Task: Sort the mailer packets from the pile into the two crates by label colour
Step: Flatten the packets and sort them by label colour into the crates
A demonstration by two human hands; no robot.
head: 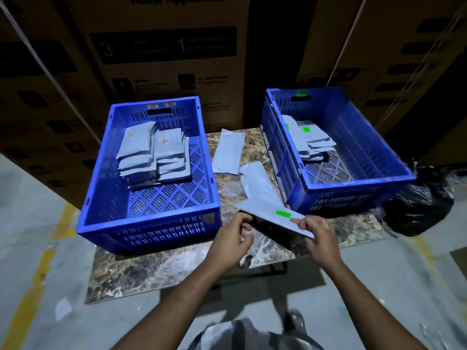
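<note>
A grey mailer packet (267,210) with a green label is held above the marble table (177,261). My right hand (318,236) pinches its near right corner. My left hand (233,236) has its fingers curled at the packet's left edge. Two more grey packets lie between the crates: one flat (228,151), one slanted (257,180). The left blue crate (149,223) carries orange tags and holds stacks of packets with orange labels (154,152). The right blue crate (353,183) carries a green tag and holds packets with green labels (305,140).
Large cardboard boxes (164,59) stand behind the table. A black plastic bag (419,203) sits at the table's right end beside the right crate. Yellow floor lines (38,269) run on the concrete to the left. My shoe (294,322) shows below.
</note>
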